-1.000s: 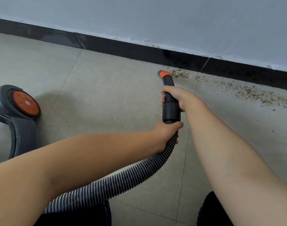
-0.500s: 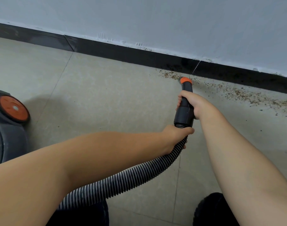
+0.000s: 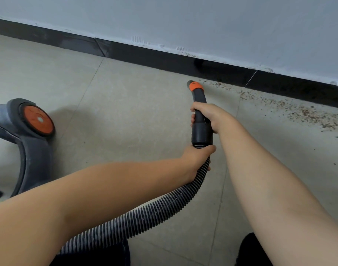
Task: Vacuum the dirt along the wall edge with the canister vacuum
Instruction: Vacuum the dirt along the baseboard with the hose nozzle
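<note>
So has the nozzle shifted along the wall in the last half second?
Yes. The nozzle has drawn back left, away from the pale skirting joint; its tip now sits at the left end of the dirt.

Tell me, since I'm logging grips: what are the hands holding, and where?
The right hand grips the black handle tube at mid-length; the left hand grips the ribbed hose just below the cuff.

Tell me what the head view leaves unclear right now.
- Grey canister vacuum with orange wheel: body cut off by left edge.
- Brown dirt along black baseboard: runs past right edge.
- Orange-tipped black nozzle: opening faces away.
- Ribbed hose: canister end hidden under left arm.
</note>
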Tool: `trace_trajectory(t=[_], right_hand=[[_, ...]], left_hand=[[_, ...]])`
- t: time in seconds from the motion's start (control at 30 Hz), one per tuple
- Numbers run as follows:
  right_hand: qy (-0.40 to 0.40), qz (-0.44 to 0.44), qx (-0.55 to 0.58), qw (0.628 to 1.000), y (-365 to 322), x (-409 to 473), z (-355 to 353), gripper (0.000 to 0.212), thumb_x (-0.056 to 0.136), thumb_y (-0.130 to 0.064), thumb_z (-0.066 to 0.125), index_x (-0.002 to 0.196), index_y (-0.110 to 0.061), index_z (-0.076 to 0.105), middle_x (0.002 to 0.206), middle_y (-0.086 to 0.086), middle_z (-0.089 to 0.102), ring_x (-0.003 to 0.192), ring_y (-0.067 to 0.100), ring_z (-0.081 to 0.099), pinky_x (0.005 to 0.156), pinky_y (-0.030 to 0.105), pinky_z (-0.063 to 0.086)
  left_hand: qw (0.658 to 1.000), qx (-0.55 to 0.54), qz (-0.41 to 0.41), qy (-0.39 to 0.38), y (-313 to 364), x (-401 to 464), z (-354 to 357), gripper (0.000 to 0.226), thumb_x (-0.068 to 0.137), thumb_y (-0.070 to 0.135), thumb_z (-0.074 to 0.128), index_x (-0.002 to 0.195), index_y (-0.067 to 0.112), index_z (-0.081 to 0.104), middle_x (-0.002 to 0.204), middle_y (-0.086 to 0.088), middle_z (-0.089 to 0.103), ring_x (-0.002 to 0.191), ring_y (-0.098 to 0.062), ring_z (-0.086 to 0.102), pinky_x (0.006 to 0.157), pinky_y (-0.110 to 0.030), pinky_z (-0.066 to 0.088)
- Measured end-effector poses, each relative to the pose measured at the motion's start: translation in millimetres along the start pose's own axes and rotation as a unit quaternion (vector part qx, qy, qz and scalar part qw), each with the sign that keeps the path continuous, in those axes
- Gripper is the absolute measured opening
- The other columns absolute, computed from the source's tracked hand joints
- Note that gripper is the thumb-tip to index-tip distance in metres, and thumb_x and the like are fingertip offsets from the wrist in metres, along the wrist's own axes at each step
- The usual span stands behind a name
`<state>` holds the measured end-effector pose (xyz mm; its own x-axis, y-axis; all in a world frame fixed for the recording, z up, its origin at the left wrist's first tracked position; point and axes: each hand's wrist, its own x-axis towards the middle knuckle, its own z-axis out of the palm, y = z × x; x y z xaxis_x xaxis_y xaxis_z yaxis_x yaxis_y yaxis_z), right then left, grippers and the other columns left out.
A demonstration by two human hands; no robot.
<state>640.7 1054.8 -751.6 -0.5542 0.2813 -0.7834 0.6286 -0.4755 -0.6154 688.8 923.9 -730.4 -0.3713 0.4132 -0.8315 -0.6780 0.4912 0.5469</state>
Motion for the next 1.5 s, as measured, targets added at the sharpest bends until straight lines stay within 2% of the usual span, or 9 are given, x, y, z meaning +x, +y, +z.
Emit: trace_trajectory(t=[0.17,0.33,0.53,0.67,0.77,0.9,1.1,1.3,1.5], right_hand=[[0.018,0.004,0.020,1.000,4,-4,-11,0.017,0.080,-0.012,0.062,0.093,-0.008,0.053,0.053,0.004,0.061,0.045,0.016,0.059,0.055,0.029,0.055],[0.088,0.001,0.072,0.994,17,-17,-45,0.019,0.079,-0.012,0.061,0.095,-0.009,0.052,0.051,0.003,0.061,0.046,0.016,0.060,0.070,0.035,0.057],[0.125,0.005,0.112,0.986,32,-31,-82,0.017,0.079,-0.011,0.061,0.092,-0.011,0.051,0.050,0.002,0.059,0.046,0.016,0.059,0.064,0.032,0.055],[0.095,0.014,0.120,0.988,24,-31,-99,0.012,0.078,-0.011,0.062,0.085,-0.012,0.053,0.054,0.001,0.059,0.046,0.015,0.059,0.064,0.030,0.057],[0.064,0.019,0.120,0.991,20,-28,-96,0.010,0.079,-0.009,0.062,0.079,-0.011,0.052,0.053,0.001,0.057,0.044,0.014,0.057,0.058,0.029,0.057],[0.037,0.018,0.080,0.996,15,-20,-78,0.011,0.080,-0.011,0.062,0.083,-0.011,0.051,0.053,0.002,0.058,0.045,0.014,0.057,0.058,0.029,0.055],[0.002,0.010,0.037,0.999,7,-9,-51,0.016,0.078,-0.012,0.064,0.090,-0.010,0.054,0.055,0.003,0.061,0.047,0.015,0.059,0.056,0.028,0.055],[0.035,0.018,0.075,0.996,16,-13,-70,0.015,0.078,-0.011,0.064,0.089,-0.010,0.053,0.054,0.002,0.059,0.046,0.014,0.058,0.056,0.029,0.055],[0.080,0.016,0.137,0.987,18,-16,-104,0.018,0.075,-0.010,0.064,0.086,-0.012,0.050,0.054,0.001,0.058,0.046,0.014,0.057,0.059,0.030,0.055]], left_hand=[[1.000,0.023,-0.010,-0.018,1,-2,6,0.019,0.089,0.019,0.064,0.101,0.009,0.052,0.073,-0.006,0.051,0.058,-0.017,0.051,0.036,-0.014,0.043],[0.991,0.109,-0.041,-0.066,6,-10,18,0.019,0.089,0.027,0.066,0.092,0.015,0.053,0.077,-0.005,0.055,0.058,-0.015,0.055,0.042,-0.017,0.046],[0.986,0.129,-0.034,-0.096,-4,-13,48,0.020,0.089,0.025,0.065,0.098,0.013,0.051,0.075,-0.005,0.053,0.056,-0.016,0.052,0.037,-0.013,0.043],[0.989,0.110,-0.018,-0.096,-1,-8,62,0.017,0.089,0.023,0.066,0.088,0.014,0.051,0.073,-0.005,0.053,0.056,-0.016,0.052,0.038,-0.014,0.044],[0.992,0.091,-0.016,-0.089,-1,-6,63,0.021,0.089,0.022,0.066,0.099,0.010,0.052,0.073,-0.006,0.052,0.056,-0.017,0.051,0.039,-0.015,0.045],[0.995,0.070,-0.014,-0.071,-1,0,51,0.024,0.089,0.023,0.065,0.103,0.009,0.052,0.073,-0.006,0.052,0.056,-0.017,0.052,0.042,-0.018,0.046],[0.999,0.028,-0.002,-0.043,-2,5,34,0.016,0.090,0.021,0.065,0.090,0.014,0.051,0.073,-0.006,0.052,0.057,-0.017,0.052,0.039,-0.015,0.046],[0.996,0.057,-0.009,-0.067,-5,4,45,0.017,0.089,0.020,0.065,0.097,0.012,0.052,0.073,-0.006,0.052,0.057,-0.017,0.052,0.039,-0.015,0.045],[0.992,0.086,-0.012,-0.093,5,9,64,0.015,0.088,0.019,0.065,0.091,0.013,0.052,0.071,-0.005,0.051,0.055,-0.015,0.050,0.037,-0.013,0.042]])
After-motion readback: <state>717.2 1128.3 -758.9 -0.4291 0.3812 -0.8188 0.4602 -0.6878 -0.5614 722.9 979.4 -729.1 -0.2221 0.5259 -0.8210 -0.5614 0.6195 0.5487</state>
